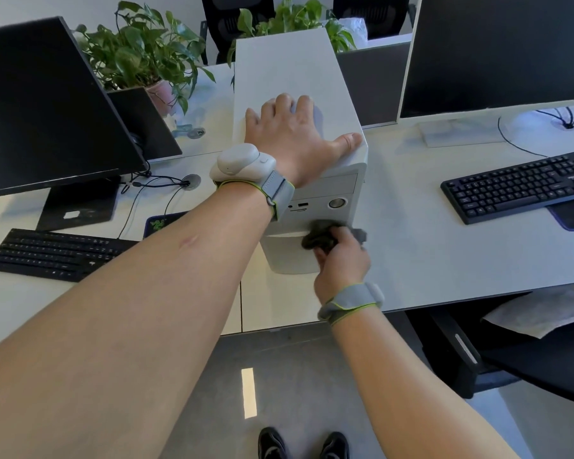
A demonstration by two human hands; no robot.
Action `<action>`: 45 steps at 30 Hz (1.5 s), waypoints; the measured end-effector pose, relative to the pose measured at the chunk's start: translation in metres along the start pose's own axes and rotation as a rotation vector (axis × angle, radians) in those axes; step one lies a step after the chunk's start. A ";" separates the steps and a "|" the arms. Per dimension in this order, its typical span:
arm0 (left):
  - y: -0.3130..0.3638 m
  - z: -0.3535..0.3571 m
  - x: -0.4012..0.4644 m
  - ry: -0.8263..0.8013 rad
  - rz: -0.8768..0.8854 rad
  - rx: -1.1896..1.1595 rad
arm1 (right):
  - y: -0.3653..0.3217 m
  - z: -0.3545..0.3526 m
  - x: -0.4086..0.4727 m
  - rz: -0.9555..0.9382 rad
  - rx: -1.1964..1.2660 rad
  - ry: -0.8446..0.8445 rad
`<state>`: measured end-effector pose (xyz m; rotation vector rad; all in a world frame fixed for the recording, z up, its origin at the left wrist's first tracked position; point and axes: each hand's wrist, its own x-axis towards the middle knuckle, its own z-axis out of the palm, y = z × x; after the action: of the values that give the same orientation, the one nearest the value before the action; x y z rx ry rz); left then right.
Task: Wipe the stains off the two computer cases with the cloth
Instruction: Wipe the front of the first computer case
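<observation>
At frame centre the white computer case [295, 81] stood upright on the tabletop [428, 253], its long axis running away from us, front panel facing us. Our left hand [292, 134] lay flat and spread on its top; our right hand [340, 260] gripped the bunched dark cloth [318, 235] against the lower front.

computer case [295, 71]: smooth matt white panels, plastic-looking front | cloth [318, 238]: dark grey, soft, crumpled fabric | worktop [428, 246]: smooth pale laminate, slight sheen | keyboard [524, 187]: matt black plastic | wrist straps [348, 301]: grey woven fabric, green edging
</observation>
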<state>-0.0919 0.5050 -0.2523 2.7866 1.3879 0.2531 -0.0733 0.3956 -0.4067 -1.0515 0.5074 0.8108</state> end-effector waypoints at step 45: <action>0.000 0.002 0.001 -0.020 0.036 -0.018 | 0.127 0.027 -0.007 0.009 -0.338 0.201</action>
<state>-0.0910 0.5061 -0.2544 2.7934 1.3261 0.2370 -0.1777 0.4504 -0.4609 -1.4537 0.5569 0.8202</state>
